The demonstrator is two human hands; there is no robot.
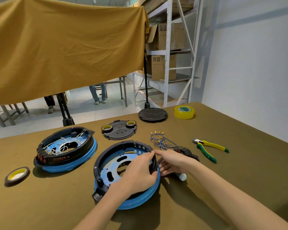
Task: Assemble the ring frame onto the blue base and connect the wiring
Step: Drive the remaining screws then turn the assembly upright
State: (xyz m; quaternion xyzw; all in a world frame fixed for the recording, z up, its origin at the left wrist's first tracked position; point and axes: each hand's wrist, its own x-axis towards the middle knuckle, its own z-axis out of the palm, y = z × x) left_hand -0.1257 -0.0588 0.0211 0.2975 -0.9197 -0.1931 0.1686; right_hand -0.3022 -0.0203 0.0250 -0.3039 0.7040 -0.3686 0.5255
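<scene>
Lower centre: left hand grips black ring frame seated in blue base; right hand, fingers spread, touches its rim; olive counter, shelving behind.

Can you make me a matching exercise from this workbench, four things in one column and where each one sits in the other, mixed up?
Things:
1. pliers
2. yellow tape roll
3. bundle of blue wires
4. wired ring and base

Places:
A. far edge of the table, right of the round black lid
B. left of the ring frame being worked on
C. far right, handles toward the near side
D. just beyond the right hand

Pairs: 1-C, 2-A, 3-D, 4-B
</scene>
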